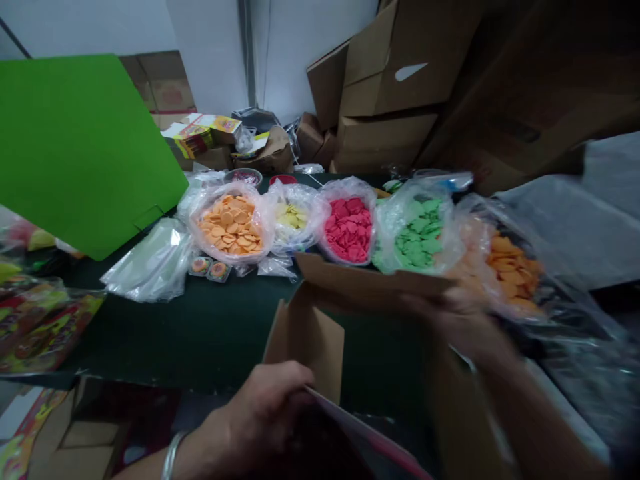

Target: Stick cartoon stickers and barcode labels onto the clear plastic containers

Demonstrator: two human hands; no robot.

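Note:
An open cardboard box [323, 350] is held over the dark green table [215, 333], and the table shows through the middle of it. My left hand [277, 397] is closed on the near edge, thumb on top; a metal bangle circles that wrist. On the far right corner, my right hand [455, 317] grips the brown panel, its fingers smeared by motion. Behind the box stand clear bags of flat pieces: pale orange [230, 223], yellow [291, 217], pink [349, 230], green [421, 230] and darker orange [513, 267].
A bright green board [85, 147] rises at the left, with flat plastic bags [153, 263] beside it. Two small packaged items [209, 268] lie near these bags. Colourful printed packs [45, 327] cover the table's left end. Large cartons [390, 67] are stacked at the back right.

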